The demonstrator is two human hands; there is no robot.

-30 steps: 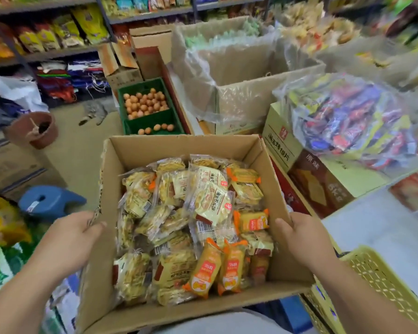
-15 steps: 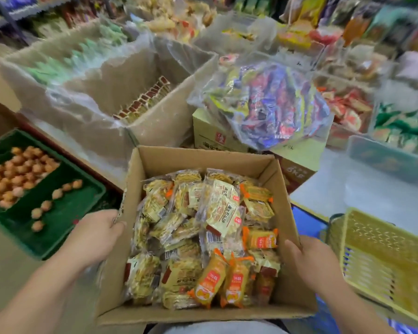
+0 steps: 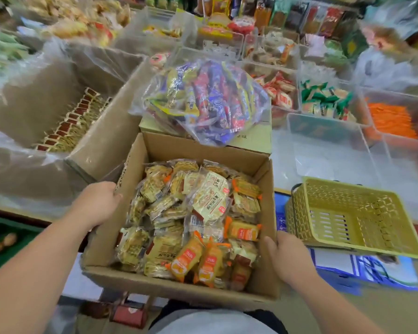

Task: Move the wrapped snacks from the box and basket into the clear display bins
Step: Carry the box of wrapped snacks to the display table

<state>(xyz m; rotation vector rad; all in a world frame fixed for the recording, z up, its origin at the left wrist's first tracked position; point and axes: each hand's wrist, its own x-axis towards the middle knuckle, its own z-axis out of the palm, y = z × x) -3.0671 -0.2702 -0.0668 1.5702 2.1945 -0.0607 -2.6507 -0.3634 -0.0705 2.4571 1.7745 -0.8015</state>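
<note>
Squarely in the middle: one open cardboard box [image 3: 203,150], gripped on two sides. On its left wall, the left hand [image 3: 99,203], fingers curled against the outside and thumb at the rim. On its right wall near the front corner, the right hand [image 3: 290,256], thumb up along the cardboard, other fingers hidden behind it. Inside, a heap of wrapped snacks [image 3: 203,208], too overlapped to count; mostly pale yellow, plus three orange packs [image 3: 187,257] toward the front right, two side by side and one just behind. Just right of the box, one yellow basket [image 3: 377,220], tilted, close to the right hand. Beyond the basket, one clear bin [image 3: 323,150], and behind that a row of three clear display bins [image 3: 297,97] stocked with red, green and orange packets. Right behind the box, another carton [image 3: 253,138] topped by one clear bag of mixed sweets [image 3: 203,100]. To the left, one large plastic-lined carton [image 3: 101,141].
</note>
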